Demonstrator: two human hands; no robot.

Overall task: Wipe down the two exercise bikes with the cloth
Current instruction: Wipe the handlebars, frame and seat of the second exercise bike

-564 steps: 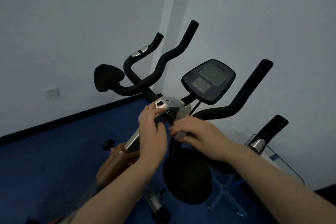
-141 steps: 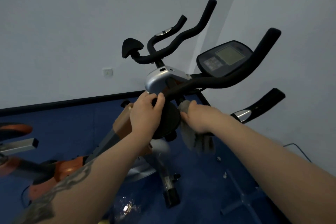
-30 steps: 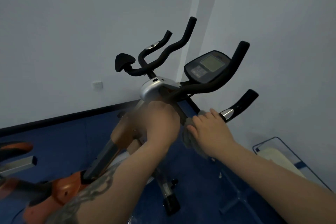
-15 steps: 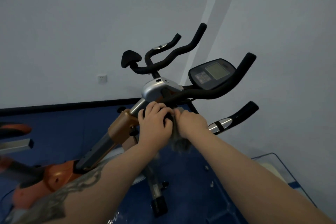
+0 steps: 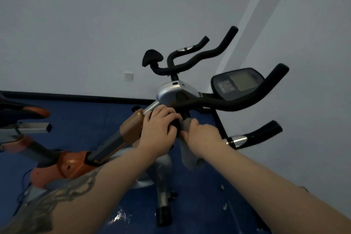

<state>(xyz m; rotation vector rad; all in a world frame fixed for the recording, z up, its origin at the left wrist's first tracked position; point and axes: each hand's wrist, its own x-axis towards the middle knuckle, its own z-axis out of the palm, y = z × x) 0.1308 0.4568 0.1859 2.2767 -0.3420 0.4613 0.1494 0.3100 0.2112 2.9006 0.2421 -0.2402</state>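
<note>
**Both hands at the handlebar stem**

Head view:

Centrally, the left hand (image 5: pixel 159 127) curls its fingers over a round black pad (image 5: pixel 175 123) just under the silver stem cover (image 5: pixel 169 94) of the exercise bike (image 5: pixel 131 129). Touching it on the right, the right hand (image 5: pixel 201 135) clamps its fingers round a grey cloth (image 5: pixel 187 153), pressed against the same pad; the cloth's loose end hangs below the wrist.

One bike shows whole enough to count: orange and grey frame slanting from the lower left up to the stem, black handlebars (image 5: pixel 247 100) fanning toward the wall corner, one console (image 5: pixel 237 83) between the bars. Four bar ends rise free, with bare wall behind them. At the left edge a second bike (image 5: pixel 24 118) shows only in part: an orange-trimmed piece and a square grey tube, well apart from the hands.

One wall socket (image 5: pixel 128 76) sits above the dark skirting. Blue floor (image 5: pixel 91 118) lies open between the two bikes and to the right of the front foot (image 5: pixel 163 214), up to the right wall.
</note>
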